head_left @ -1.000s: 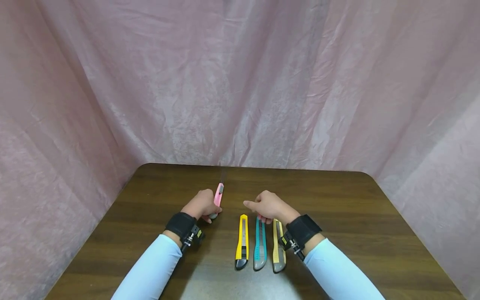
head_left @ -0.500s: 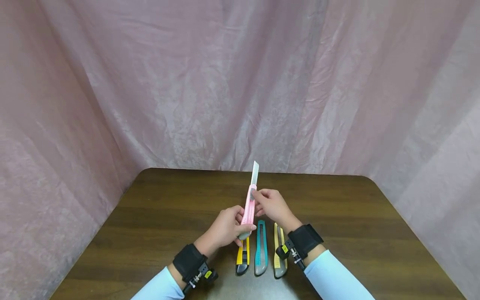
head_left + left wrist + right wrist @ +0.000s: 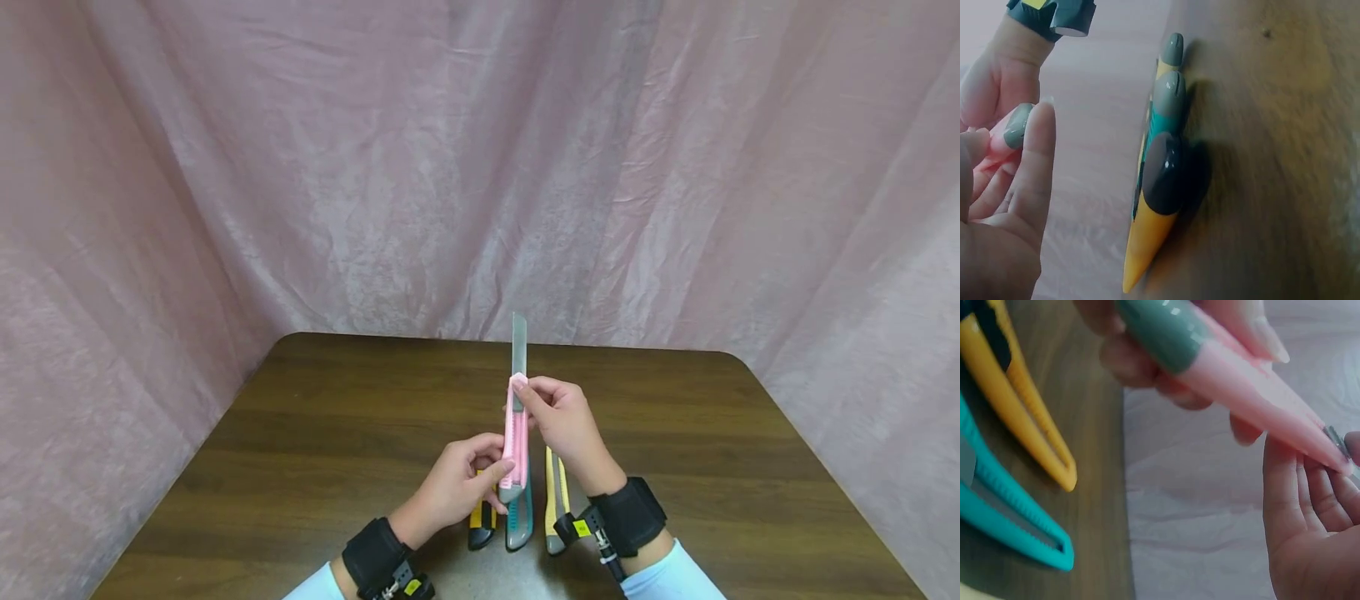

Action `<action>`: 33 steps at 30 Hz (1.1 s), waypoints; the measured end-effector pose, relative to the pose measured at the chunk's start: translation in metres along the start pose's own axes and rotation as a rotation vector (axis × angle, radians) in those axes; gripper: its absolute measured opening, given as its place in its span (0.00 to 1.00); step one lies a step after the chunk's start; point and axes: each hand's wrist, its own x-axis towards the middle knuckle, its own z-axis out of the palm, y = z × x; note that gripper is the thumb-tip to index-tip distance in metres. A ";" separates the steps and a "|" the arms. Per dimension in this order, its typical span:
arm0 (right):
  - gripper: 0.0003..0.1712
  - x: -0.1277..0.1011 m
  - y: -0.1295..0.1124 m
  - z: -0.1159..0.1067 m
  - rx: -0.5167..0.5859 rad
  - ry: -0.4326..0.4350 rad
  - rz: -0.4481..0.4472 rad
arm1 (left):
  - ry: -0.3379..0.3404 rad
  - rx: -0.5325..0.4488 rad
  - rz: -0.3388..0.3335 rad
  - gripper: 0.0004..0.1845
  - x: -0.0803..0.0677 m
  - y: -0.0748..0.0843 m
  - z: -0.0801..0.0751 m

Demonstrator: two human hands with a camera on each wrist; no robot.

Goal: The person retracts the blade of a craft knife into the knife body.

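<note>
The head camera looks forward and down from above the near edge of the table [image 3: 315,433], taking in both hands, the knives and the pink curtain [image 3: 225,167] behind. The left wrist camera sits very close to the tabletop, looking along the three knives lying there [image 3: 1160,169]. The right wrist camera, equally close, faces the pink knife [image 3: 1241,387]. All three views share these knives.

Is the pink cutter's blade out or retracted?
Out. On the pink cutter, the blade sticks up past the tip, above the right hand.
</note>
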 end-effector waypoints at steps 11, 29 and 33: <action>0.21 -0.009 -0.005 -0.003 0.047 0.064 -0.007 | 0.086 0.018 0.076 0.12 0.000 0.001 0.007; 0.18 -0.011 -0.005 0.001 0.035 0.089 -0.080 | 0.062 0.040 0.131 0.10 -0.001 0.003 0.009; 0.17 -0.012 -0.006 0.001 0.028 0.094 -0.091 | 0.062 0.047 0.136 0.10 -0.001 0.004 0.010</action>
